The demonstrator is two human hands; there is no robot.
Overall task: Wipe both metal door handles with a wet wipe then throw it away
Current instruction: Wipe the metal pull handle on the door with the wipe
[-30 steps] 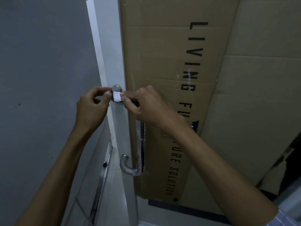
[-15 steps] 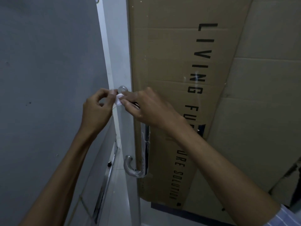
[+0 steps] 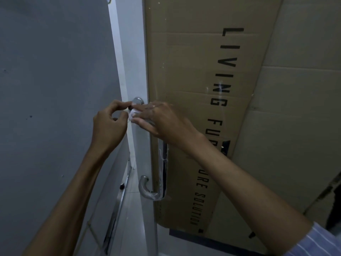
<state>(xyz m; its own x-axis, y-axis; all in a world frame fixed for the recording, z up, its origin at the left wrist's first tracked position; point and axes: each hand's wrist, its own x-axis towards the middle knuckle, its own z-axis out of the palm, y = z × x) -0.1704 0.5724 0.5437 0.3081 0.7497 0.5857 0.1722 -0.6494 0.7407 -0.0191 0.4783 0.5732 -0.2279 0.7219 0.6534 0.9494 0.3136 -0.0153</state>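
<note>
Pinching the wet wipe (image 3: 133, 115) between right hand (image 3: 162, 122) and left hand (image 3: 108, 124) at the door handle (image 3: 163, 163) top mount; better wrapped round, then drawn downward firmly.

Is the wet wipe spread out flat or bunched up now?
Bunched up. The wet wipe shows only as a small white crumpled wad between the left hand and right hand, at the top of the door handle.
</note>
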